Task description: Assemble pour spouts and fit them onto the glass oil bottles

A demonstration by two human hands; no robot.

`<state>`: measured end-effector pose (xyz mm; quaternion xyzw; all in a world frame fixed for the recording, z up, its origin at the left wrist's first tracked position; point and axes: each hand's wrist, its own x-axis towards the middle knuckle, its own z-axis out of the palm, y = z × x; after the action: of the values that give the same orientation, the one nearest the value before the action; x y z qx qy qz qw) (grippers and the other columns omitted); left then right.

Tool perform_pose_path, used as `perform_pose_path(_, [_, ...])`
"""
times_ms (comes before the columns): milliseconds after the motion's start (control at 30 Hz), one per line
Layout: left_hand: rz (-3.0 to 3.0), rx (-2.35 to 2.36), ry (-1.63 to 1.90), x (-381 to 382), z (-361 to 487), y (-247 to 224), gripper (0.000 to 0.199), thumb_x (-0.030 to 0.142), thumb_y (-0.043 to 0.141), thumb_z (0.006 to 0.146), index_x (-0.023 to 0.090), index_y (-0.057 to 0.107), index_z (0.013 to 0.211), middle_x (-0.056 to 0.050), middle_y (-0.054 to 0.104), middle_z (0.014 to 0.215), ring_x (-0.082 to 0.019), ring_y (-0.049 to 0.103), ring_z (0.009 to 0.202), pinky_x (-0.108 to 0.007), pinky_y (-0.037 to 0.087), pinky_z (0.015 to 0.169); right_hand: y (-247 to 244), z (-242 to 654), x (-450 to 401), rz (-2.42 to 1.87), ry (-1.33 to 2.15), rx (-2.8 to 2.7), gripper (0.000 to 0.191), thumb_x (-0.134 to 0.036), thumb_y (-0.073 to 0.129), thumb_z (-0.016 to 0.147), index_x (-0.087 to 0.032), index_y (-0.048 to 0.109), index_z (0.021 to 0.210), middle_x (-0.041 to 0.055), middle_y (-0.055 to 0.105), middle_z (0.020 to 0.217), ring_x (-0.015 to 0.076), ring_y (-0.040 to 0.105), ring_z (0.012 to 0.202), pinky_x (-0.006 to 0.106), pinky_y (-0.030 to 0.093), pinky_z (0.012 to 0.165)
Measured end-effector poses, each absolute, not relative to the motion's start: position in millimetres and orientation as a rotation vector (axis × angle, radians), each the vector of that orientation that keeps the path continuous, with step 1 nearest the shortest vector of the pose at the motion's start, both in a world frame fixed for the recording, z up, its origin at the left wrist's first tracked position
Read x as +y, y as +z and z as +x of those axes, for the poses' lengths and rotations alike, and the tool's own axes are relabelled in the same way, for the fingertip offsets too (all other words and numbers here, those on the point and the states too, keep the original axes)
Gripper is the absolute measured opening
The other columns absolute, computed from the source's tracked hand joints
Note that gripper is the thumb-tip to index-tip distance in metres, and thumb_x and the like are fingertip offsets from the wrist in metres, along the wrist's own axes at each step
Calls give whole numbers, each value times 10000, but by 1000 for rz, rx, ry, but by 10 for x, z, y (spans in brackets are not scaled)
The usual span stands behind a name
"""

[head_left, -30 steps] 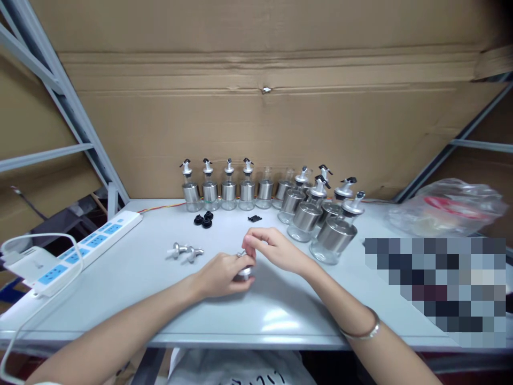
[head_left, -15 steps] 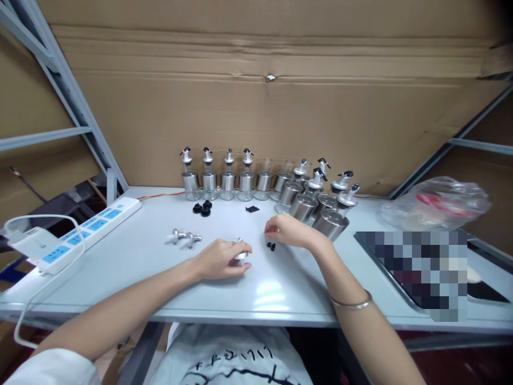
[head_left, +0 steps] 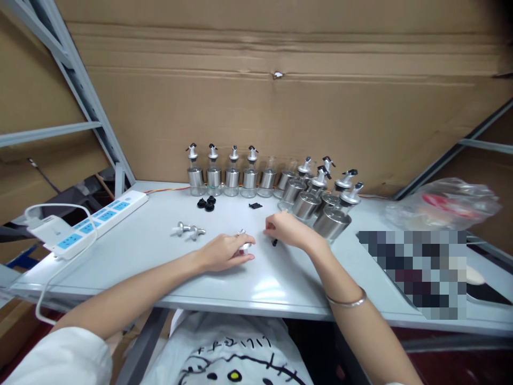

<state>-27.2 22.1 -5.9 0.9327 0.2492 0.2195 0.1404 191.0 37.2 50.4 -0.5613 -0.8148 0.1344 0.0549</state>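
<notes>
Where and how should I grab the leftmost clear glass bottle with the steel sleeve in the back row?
I'd wrap the grip around the cylindrical steel sleeve, coming from the front left. The leftmost glass bottle stands upright with its left side open, while the neighbouring bottle is close on its right and small black round pieces lie in front, slightly right.

On the table, bottles are placed before the cardboard at frame centre, caps before them left of centre, spouts lower, with a power strip at far left and a plastic bag at far right.
</notes>
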Motion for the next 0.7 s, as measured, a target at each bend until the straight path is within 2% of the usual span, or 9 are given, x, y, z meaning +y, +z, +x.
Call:
perform_pose_path(167, [2643, 742, 596, 217, -264, -81, 243, 306, 474, 908, 167, 459, 1107, 32, 593, 691, -116, 574, 536, -216, 439, 600, 595, 1846, 310, -1288, 753, -2290, 101, -143, 496, 819, -181, 538, 736, 11, 646, 696, 125, 572, 642, 235, 421, 623])
perform_pose_path(267, [2662, 703, 663, 227, -263, -109, 206, 265, 471, 890, 178, 445, 1075, 40, 574, 693, -103, 552, 522, -213, 433, 591, 612, 1815, 290, -1164, 732, -2225, 137, -231, 450, 876, -185, 541, 785, -1, 594, 700, 118, 511, 630, 246, 389, 616])
perform_pose_path(367, [2663, 673, 731, 242, -271, -136, 219, 229, 464, 851, 181, 427, 1061, 65, 531, 644, -95, 503, 481, -203, 402, 543, 608, 1797, 285, -1121, 802, -2198, 172, -336, 516, 862, -181, 558, 799, -18, 534, 665, 114, 455, 614, 254, 361, 601])
perform_pose_path(533, [2649, 698, 736, 260, -277, -160, 206, 226, 453, 838, 193, 415, 1038, 88, 489, 610, -82, 457, 452, -193, 374, 524, 591, 1776, 275, -1010, 1015, -2117, 338, -492, 621, 784, -184, 508, 703, -50, 446, 595, 97, 384, 571, 247, 319, 538])
perform_pose_path(700, [2702, 656, 797, 249, -270, -151, 162, 263, 437, 870, 185, 405, 1008, 76, 494, 630, -79, 441, 453, -196, 348, 510, 571, 1783, 283, -927, 1216, -2137, 340, -490, 651, 764, -177, 524, 728, -39, 503, 626, 92, 420, 576, 245, 340, 539])
